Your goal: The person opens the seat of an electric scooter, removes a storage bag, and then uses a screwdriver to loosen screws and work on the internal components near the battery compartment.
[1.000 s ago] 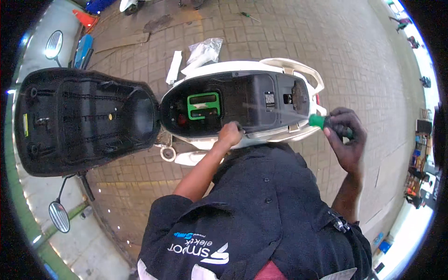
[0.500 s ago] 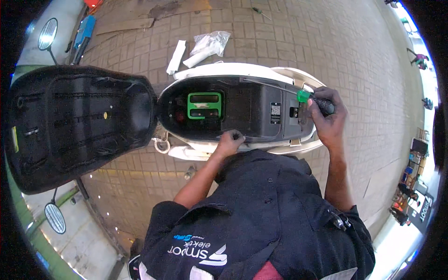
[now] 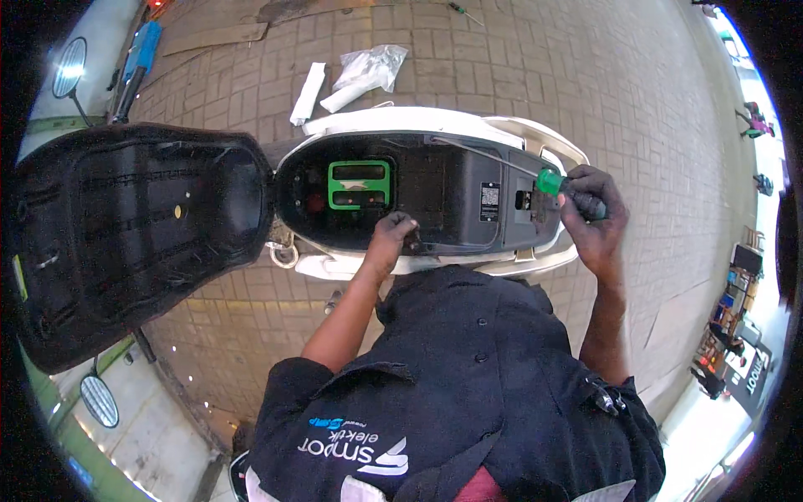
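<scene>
A white scooter [image 3: 452,117] has its black storage compartment [image 3: 431,192] open, with the seat [image 3: 125,201] flipped over to the left. A green-framed fitting [image 3: 358,165] sits in the compartment's floor. My right hand [image 3: 592,217] is closed on a green-and-black screwdriver [image 3: 548,181], whose long shaft slants across to the far inner wall, where its tip meets a spot I cannot make out clearly. My left hand [image 3: 391,238] is closed at the near side of the compartment, below the green fitting; what it holds, if anything, is too small to tell.
A plastic bag [image 3: 376,71] and white strips [image 3: 308,92] lie on the paving [image 3: 502,58] beyond the scooter, along with another screwdriver [image 3: 464,12]. Mirrors [image 3: 71,67] stand at the left. Other people [image 3: 757,121] and furniture are along the far right.
My right hand has swung inward and up, bringing the screwdriver's shaft to the compartment's far wall. My left hand dipped toward the near edge, then moved slightly left and up.
</scene>
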`<control>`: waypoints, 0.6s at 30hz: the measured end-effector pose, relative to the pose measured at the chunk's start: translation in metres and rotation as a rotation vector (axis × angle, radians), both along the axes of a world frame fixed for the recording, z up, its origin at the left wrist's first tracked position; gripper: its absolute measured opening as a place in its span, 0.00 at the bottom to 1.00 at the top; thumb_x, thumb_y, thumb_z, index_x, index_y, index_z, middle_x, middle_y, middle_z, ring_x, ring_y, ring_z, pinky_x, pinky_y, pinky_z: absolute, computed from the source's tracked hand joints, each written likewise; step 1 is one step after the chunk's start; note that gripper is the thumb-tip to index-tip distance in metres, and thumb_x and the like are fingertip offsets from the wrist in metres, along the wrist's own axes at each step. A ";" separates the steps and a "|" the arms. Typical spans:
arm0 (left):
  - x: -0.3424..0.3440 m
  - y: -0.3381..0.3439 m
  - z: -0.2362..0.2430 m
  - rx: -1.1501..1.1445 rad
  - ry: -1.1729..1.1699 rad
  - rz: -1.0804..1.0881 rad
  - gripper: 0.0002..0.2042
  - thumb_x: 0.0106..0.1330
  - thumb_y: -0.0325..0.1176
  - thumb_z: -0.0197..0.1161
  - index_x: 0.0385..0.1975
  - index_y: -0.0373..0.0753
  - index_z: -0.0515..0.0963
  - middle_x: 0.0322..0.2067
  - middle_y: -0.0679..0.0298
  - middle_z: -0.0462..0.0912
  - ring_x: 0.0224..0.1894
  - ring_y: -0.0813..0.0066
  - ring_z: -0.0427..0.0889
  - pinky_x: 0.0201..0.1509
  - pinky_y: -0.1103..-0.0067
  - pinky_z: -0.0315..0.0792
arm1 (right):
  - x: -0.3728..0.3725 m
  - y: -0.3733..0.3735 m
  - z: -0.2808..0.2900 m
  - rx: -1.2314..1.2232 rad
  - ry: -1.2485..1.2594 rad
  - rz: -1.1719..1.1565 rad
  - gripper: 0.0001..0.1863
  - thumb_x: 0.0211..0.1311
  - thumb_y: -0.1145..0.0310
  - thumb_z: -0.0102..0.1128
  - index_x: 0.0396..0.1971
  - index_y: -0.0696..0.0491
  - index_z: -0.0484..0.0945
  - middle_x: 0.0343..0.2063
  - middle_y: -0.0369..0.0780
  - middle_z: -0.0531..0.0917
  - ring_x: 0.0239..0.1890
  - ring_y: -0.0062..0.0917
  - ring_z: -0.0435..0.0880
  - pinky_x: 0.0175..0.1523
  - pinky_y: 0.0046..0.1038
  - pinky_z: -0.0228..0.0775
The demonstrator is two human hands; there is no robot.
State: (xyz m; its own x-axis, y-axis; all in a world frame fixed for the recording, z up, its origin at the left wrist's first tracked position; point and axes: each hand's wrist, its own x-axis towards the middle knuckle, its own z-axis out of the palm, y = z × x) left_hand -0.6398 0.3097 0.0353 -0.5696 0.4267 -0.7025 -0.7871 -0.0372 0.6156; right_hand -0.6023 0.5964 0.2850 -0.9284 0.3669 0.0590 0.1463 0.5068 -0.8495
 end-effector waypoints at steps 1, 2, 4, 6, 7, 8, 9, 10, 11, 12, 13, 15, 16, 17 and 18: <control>-0.002 -0.001 -0.003 -0.011 0.026 0.007 0.09 0.62 0.34 0.61 0.35 0.36 0.76 0.30 0.65 0.79 0.31 0.75 0.78 0.38 0.77 0.73 | 0.001 -0.001 0.004 -0.024 -0.024 0.067 0.11 0.52 0.79 0.66 0.35 0.59 0.74 0.41 0.42 0.80 0.40 0.22 0.79 0.46 0.24 0.74; -0.004 0.000 -0.006 -0.021 0.051 0.014 0.09 0.61 0.34 0.61 0.35 0.36 0.76 0.30 0.65 0.78 0.32 0.74 0.78 0.38 0.77 0.74 | 0.003 -0.002 0.009 -0.023 -0.023 0.069 0.11 0.52 0.79 0.66 0.35 0.59 0.74 0.41 0.42 0.80 0.40 0.22 0.79 0.46 0.24 0.74; -0.011 0.005 0.004 -0.061 0.059 0.026 0.08 0.61 0.33 0.61 0.35 0.36 0.76 0.30 0.65 0.78 0.32 0.74 0.78 0.37 0.76 0.74 | 0.008 -0.004 0.018 0.088 -0.113 0.179 0.12 0.50 0.79 0.67 0.34 0.59 0.75 0.42 0.43 0.80 0.43 0.26 0.82 0.44 0.25 0.76; -0.016 0.007 0.002 -0.102 0.066 0.043 0.07 0.61 0.32 0.61 0.34 0.37 0.75 0.30 0.64 0.77 0.33 0.75 0.78 0.37 0.76 0.74 | 0.009 -0.002 0.019 0.203 -0.098 0.242 0.12 0.49 0.78 0.69 0.33 0.59 0.76 0.45 0.45 0.80 0.42 0.29 0.83 0.42 0.27 0.78; -0.018 0.005 -0.005 -0.057 0.060 0.058 0.07 0.60 0.32 0.61 0.34 0.37 0.75 0.30 0.64 0.77 0.33 0.75 0.77 0.36 0.76 0.73 | 0.010 -0.003 0.019 0.230 -0.104 0.262 0.12 0.48 0.78 0.69 0.33 0.59 0.76 0.45 0.45 0.81 0.41 0.30 0.84 0.41 0.29 0.79; -0.019 0.003 -0.011 -0.012 0.054 0.074 0.07 0.60 0.32 0.61 0.33 0.37 0.75 0.30 0.64 0.77 0.33 0.75 0.77 0.35 0.76 0.73 | 0.010 -0.004 0.019 0.257 -0.110 0.283 0.12 0.47 0.78 0.70 0.32 0.58 0.76 0.45 0.46 0.81 0.40 0.30 0.85 0.41 0.30 0.79; -0.022 0.005 -0.011 -0.005 0.053 0.078 0.07 0.60 0.32 0.61 0.33 0.37 0.75 0.30 0.64 0.77 0.33 0.75 0.77 0.35 0.76 0.73 | 0.010 -0.003 0.019 0.264 -0.111 0.286 0.12 0.47 0.78 0.70 0.32 0.58 0.76 0.45 0.46 0.81 0.40 0.30 0.85 0.41 0.30 0.79; -0.024 0.006 -0.012 -0.003 0.069 0.107 0.05 0.60 0.32 0.61 0.31 0.37 0.75 0.27 0.65 0.77 0.29 0.76 0.77 0.32 0.77 0.72 | 0.011 -0.002 0.017 0.282 -0.094 0.313 0.13 0.46 0.78 0.70 0.32 0.58 0.76 0.44 0.45 0.82 0.39 0.31 0.85 0.41 0.30 0.79; -0.025 0.007 -0.012 -0.002 0.085 0.138 0.05 0.61 0.31 0.60 0.29 0.38 0.75 0.24 0.66 0.77 0.26 0.77 0.76 0.29 0.78 0.72 | 0.011 -0.002 0.017 0.301 -0.077 0.343 0.13 0.45 0.78 0.71 0.31 0.58 0.76 0.43 0.45 0.83 0.38 0.31 0.86 0.40 0.31 0.79; -0.027 0.006 -0.015 0.004 0.087 0.154 0.05 0.61 0.31 0.60 0.29 0.38 0.75 0.24 0.66 0.77 0.26 0.77 0.76 0.29 0.78 0.72 | 0.011 0.000 0.016 0.308 -0.074 0.358 0.13 0.45 0.78 0.71 0.31 0.58 0.76 0.43 0.45 0.83 0.38 0.31 0.86 0.40 0.31 0.79; -0.029 0.004 -0.018 0.003 0.096 0.146 0.05 0.61 0.31 0.60 0.29 0.37 0.75 0.24 0.66 0.77 0.26 0.76 0.76 0.29 0.78 0.72 | 0.013 0.000 0.015 0.321 -0.070 0.362 0.13 0.45 0.78 0.71 0.31 0.58 0.76 0.42 0.44 0.83 0.38 0.31 0.86 0.40 0.30 0.79; -0.031 0.002 -0.017 0.005 0.102 0.150 0.04 0.60 0.31 0.60 0.30 0.37 0.75 0.24 0.66 0.77 0.26 0.76 0.76 0.29 0.78 0.72 | 0.014 0.000 0.014 0.357 -0.075 0.369 0.13 0.44 0.79 0.70 0.31 0.57 0.76 0.41 0.43 0.83 0.40 0.30 0.86 0.39 0.29 0.79; -0.033 0.001 -0.013 -0.001 0.095 0.138 0.04 0.60 0.31 0.60 0.30 0.37 0.75 0.24 0.66 0.77 0.26 0.76 0.76 0.29 0.78 0.72 | 0.013 0.001 0.014 0.360 -0.076 0.380 0.13 0.44 0.79 0.70 0.31 0.57 0.76 0.41 0.43 0.83 0.40 0.30 0.86 0.39 0.29 0.79; -0.034 0.000 -0.009 -0.008 0.089 0.124 0.05 0.60 0.31 0.60 0.30 0.37 0.75 0.24 0.66 0.77 0.26 0.76 0.76 0.29 0.78 0.71 | 0.012 0.001 0.014 0.327 -0.079 0.370 0.13 0.46 0.79 0.70 0.31 0.57 0.76 0.42 0.44 0.83 0.40 0.29 0.85 0.39 0.30 0.80; -0.034 -0.001 -0.008 -0.006 0.088 0.131 0.05 0.60 0.31 0.60 0.30 0.37 0.75 0.24 0.66 0.77 0.26 0.76 0.76 0.29 0.78 0.71 | 0.011 0.000 0.015 0.294 -0.080 0.356 0.12 0.47 0.79 0.69 0.32 0.57 0.76 0.43 0.44 0.82 0.41 0.29 0.85 0.39 0.30 0.80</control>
State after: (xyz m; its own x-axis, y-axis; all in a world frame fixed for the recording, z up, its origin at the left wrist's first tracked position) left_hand -0.6737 0.3089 0.0274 -0.6798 0.3410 -0.6493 -0.7185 -0.1320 0.6829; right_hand -0.5915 0.5965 0.2996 -0.9993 0.0029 0.0361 -0.0215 0.7547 -0.6557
